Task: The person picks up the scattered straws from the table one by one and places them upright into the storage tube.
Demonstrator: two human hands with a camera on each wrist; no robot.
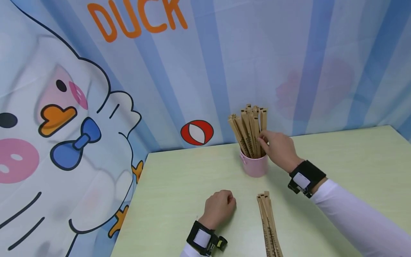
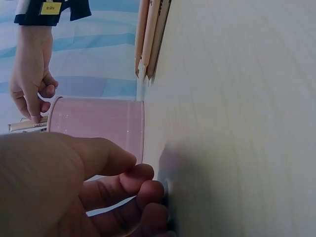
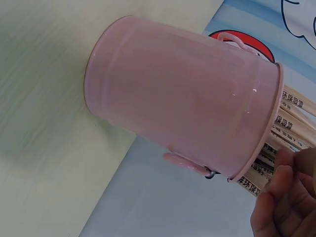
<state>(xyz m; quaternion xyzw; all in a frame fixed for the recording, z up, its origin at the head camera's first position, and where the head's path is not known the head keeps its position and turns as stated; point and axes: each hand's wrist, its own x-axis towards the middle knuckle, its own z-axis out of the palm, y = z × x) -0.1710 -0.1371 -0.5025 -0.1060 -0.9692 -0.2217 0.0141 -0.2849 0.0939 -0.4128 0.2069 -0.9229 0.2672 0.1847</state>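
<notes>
A pink metal bucket (image 1: 254, 166) stands near the back edge of the table, packed with upright paper-wrapped straws (image 1: 248, 128) that bear printed characters. My right hand (image 1: 280, 149) is at the bucket's right side, thumb and fingers pinching a wrapped straw just above the rim. In the right wrist view, the fingertips (image 3: 282, 173) lie against the printed wrappers at the bucket's mouth. My left hand (image 1: 219, 207) rests on the table in front of the bucket, its fingers loosely curled around nothing. To its right, several wrapped straws (image 1: 269, 225) lie in a small bunch.
The pale wooden table (image 1: 179, 178) ends at a light blue striped cloth backdrop (image 1: 257, 53) with a printed duck (image 1: 96, 189) at left. Two looped handles stick out from the bucket; one pink handle (image 3: 186, 164) shows in the right wrist view.
</notes>
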